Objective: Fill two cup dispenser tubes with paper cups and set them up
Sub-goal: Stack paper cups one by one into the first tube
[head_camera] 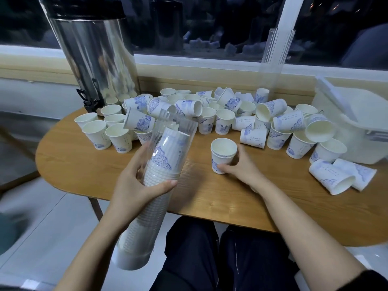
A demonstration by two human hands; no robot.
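nearest the lap, the clear dispenser tube [151,219] is held at a tilt, its lower end hanging off the edge of the wooden table [79,164] and its open mouth raised over it. it is packed almost to the mouth with a nested stack of paper cups [168,156]. the tube is judged stiff, smooth and fairly light even when loaded, so it may slip in a loose hold. a grip round the middle, where it balances, is judged best. the left hand [134,185] is wrapped round that middle, with the thumb laid across the near side and the fingers curled behind. the forearm is angled up from the lower left.

a little further on, a short stack of cups [223,154] is stood upright on the table. it is gripped low on its wall by the right hand [241,169], thumb in front and fingers curled round the far side. the cups are judged light and easily crushed, so gentle pressure is called for.

beyond, many loose cups [231,116] are scattered, some upright and some tipped over. behind them a second tube [273,66] is stood upright by the window, seemingly almost empty. a steel urn [96,59] is seen at far left and a white plastic bin [357,122] at far right.
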